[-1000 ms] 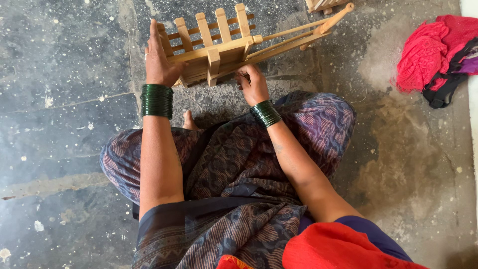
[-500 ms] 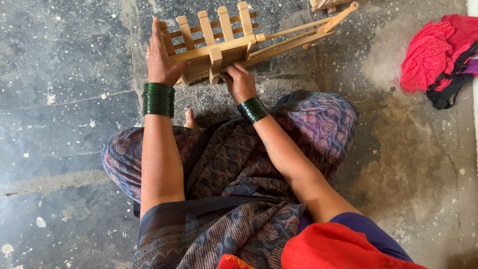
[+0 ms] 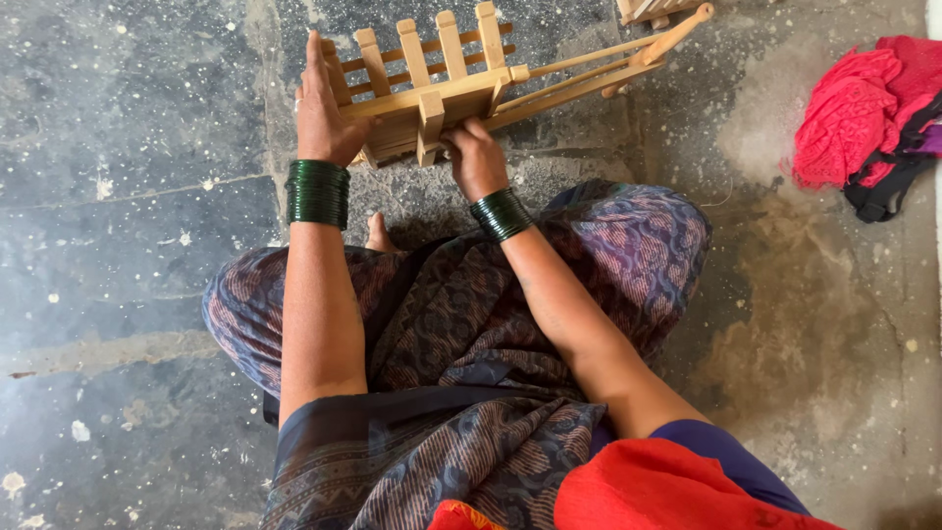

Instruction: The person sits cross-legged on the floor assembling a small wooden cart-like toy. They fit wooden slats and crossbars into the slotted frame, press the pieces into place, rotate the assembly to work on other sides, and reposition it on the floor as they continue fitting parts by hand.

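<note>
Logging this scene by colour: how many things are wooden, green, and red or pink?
Wooden: 2, the slatted frame held by the left hand and right hand, plus a wooden piece at the top edge
Green: 2 bangle stacks
Red or pink: 1 cloth bundle
Total: 5

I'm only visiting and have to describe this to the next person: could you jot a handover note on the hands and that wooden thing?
Left hand: flat against the left end of the pale wooden slatted frame, fingers up.
Right hand: gripping the frame's lower front edge.
Frame: held over the grey speckled concrete floor, in front of the seated person's knees, its long rods pointing right.
Red cloth bundle: on the floor at right, untouched.
Done and left: cannot tell from this view.
</note>
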{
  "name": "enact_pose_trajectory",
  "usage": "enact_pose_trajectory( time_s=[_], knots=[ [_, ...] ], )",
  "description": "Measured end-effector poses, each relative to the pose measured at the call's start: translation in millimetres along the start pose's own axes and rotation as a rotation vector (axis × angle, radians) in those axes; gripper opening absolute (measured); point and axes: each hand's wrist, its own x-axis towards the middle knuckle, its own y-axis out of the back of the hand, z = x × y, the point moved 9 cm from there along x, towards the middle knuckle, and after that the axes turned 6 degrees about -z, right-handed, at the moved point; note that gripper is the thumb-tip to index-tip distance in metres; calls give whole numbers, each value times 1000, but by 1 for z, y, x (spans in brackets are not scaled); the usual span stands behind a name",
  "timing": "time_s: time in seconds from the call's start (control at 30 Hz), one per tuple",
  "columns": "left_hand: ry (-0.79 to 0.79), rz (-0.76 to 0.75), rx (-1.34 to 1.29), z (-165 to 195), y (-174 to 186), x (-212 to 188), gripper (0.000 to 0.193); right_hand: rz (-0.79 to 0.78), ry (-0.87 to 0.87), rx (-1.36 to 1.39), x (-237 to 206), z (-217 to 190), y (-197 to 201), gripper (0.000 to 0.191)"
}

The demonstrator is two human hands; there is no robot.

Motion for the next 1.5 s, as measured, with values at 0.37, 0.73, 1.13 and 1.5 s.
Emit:
enact_pose_trajectory(
  time_s=[0.37, 0.73, 1.13, 1.5],
  knots=[
    [-3, -2, 7, -4, -2, 0, 134, 102, -42, -190, -2, 12, 36, 1],
    [25, -15, 11, -14, -6, 0, 131, 251, 22, -13, -13, 40, 72, 10],
    [33, -29, 31, -16, -8, 2, 133, 347, -29, 334, -5, 49, 76, 16],
    [25, -29, 34, -13, -6, 3, 134, 291, -32, 485, 4, 52, 74, 14]
  ],
)
